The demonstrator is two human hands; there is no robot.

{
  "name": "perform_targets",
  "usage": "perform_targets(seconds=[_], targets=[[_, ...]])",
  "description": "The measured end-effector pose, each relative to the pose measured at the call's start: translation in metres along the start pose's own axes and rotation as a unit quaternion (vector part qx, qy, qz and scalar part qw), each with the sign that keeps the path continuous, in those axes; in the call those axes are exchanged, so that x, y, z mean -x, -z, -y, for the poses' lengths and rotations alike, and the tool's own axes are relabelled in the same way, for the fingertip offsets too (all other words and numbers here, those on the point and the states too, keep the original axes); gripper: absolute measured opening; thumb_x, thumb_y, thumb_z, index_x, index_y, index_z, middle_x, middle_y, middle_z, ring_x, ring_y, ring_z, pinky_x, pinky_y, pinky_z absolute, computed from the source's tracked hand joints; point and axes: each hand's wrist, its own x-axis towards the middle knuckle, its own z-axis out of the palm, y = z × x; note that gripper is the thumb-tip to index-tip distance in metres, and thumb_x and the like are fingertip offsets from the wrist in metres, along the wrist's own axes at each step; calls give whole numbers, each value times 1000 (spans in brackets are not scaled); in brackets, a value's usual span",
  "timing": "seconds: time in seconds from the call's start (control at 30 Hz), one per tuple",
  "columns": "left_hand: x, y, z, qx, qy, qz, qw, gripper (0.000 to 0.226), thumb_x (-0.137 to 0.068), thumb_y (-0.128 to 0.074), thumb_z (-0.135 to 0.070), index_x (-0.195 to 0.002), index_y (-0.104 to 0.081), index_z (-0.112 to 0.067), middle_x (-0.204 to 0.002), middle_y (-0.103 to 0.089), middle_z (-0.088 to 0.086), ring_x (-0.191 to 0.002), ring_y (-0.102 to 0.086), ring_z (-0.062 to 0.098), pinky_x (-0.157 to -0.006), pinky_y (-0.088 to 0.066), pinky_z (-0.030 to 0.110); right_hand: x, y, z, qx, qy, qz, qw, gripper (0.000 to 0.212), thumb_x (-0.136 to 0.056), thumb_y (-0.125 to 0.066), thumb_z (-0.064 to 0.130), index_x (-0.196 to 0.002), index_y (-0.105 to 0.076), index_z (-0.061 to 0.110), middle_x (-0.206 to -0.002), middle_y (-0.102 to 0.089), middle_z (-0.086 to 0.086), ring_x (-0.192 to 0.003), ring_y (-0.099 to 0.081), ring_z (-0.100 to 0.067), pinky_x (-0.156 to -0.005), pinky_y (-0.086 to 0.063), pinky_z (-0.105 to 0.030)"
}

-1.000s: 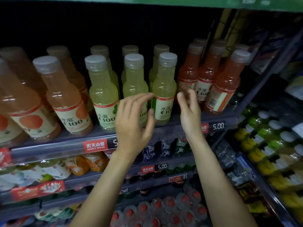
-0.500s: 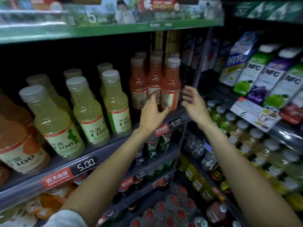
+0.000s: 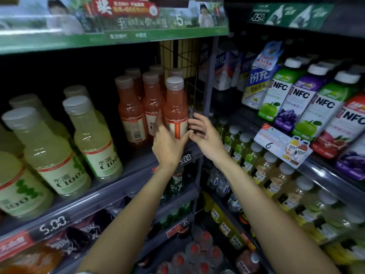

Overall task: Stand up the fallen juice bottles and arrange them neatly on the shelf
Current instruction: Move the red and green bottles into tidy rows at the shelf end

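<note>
Several red juice bottles stand upright at the right end of the shelf (image 3: 118,186). My left hand (image 3: 167,141) grips the lower part of the front right red bottle (image 3: 175,107), with fingers on its left side and the thumb across its front. My right hand (image 3: 206,135) hovers just right of that bottle with fingers spread, holding nothing. Pale green juice bottles (image 3: 92,135) stand upright in rows to the left. No bottle lies on its side in view.
A wire divider (image 3: 185,56) closes the shelf's right end behind the red bottles. NFC juice bottles (image 3: 324,107) fill the neighbouring shelf on the right. More bottles pack the lower shelves (image 3: 199,252). A green shelf edge (image 3: 118,36) runs overhead.
My view and both hands have shifted right, from the pale green bottles to the red ones. My left hand has closed round the front right red bottle; my right hand stays beside it.
</note>
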Motion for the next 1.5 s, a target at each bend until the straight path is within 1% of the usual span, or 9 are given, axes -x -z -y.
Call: perform_targets(seconds=[0.23,0.43,0.57,0.73,0.87,1.03,1.17,1.3,1.5], targets=[[-6,-12,11,88,-4,6,996,84,-69,-81,-49,-136,-41,-18,-125,-62,1,-110,-62,20,-89,-49,34,-6,4,-3,76,16,-29,997,59,-90,-58,4,-142,-33,16,-133,-50,-2,-121,-48,-11,-104,-42,-39],[-25,-7,21,145,-115,102,977,68,-81,-72,-43,-137,-47,-15,-130,-56,4,-114,-54,9,-91,-42,16,-20,-11,0,147,40,-157,976,77,-78,-74,39,-140,-34,18,-122,-57,2,-107,-57,-12,-88,-51,-35],[-26,-12,10,144,-145,158,966,65,-84,-55,-46,-141,-43,-18,-136,-53,3,-125,-50,13,-102,-43,29,-26,-20,4,250,37,-280,926,85,-70,-75,51,-136,-35,17,-123,-54,-5,-110,-56,-22,-84,-48,-37],[-23,-21,10,174,-154,181,956,61,-90,-60,-11,-146,-36,-9,-144,-46,7,-135,-41,15,-113,-32,33,-28,-25,5,300,49,-309,901,72,-73,-73,40,-133,-42,15,-114,-51,-9,-105,-54,-28,-78,-45,-36],[-19,-18,16,115,-139,139,974,61,-93,-59,-17,-148,-33,-10,-149,-32,16,-136,-35,20,-108,-22,14,-30,-23,6,362,62,-309,877,70,-74,-69,43,-132,-45,13,-114,-50,-11,-101,-53,-29,-81,-45,-40],[-21,-7,13,144,-110,148,972,76,-94,-58,-19,-153,-10,-11,-135,-44,-6,-106,-44,-10,-92,-38,15,-35,-23,6,412,57,-314,854,66,-72,-69,44,-127,-48,14,-120,-44,-12,-106,-45,-29,-82,-40,-38],[-27,-6,10,130,-90,154,975,77,-95,-55,-21,-154,-6,-12,-141,-48,7,-118,-53,15,-92,-40,18,-34,-20,4,399,53,-298,866,69,-71,-70,48,-129,-47,18,-121,-43,-10,-107,-44,-29,-83,-40,-38],[-26,-11,7,109,-81,152,979,82,-93,-55,-29,-153,-2,-14,-152,-31,6,-128,-41,9,-101,-35,19,-35,-19,4,399,47,-296,867,70,-71,-71,51,-129,-46,20,-122,-43,-10,-108,-44,-29,-84,-41,-39],[-28,-22,20,87,-22,177,980,96,-71,-50,-67,-138,-39,1,-135,-51,24,-126,-49,35,-104,-42,50,-33,-16,-4,346,37,-249,904,75,-76,-72,44,-138,-40,18,-135,-35,-12,-121,-37,-29,-97,-37,-38]])
